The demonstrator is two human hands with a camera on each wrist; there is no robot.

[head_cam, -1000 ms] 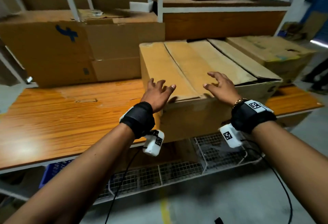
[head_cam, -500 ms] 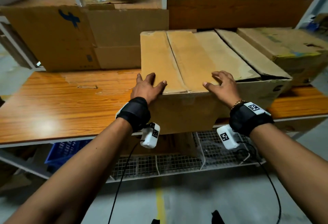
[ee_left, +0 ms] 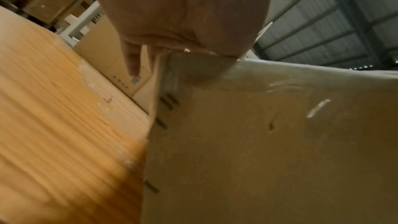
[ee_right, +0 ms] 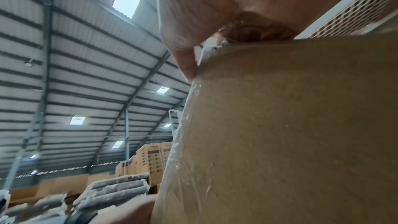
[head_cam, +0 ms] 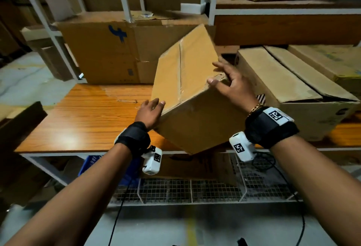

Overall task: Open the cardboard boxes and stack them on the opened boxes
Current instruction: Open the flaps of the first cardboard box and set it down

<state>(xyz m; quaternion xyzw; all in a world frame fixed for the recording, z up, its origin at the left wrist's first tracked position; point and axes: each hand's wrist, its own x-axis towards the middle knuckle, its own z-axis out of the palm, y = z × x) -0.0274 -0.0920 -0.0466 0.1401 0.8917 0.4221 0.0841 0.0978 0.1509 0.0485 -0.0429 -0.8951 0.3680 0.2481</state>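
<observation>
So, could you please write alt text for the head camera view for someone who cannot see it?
A person holds a taped cardboard box tilted over a wooden table, the left hand pressing its lower-left corner and the right hand gripping its upper-right corner. An opened box sits to the right, a large box behind.

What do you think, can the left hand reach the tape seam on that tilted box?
Probably yes. The left hand rests on the tilted box at its near corner, and the tape seam crosses the bare face beside it, uncovered.
</observation>
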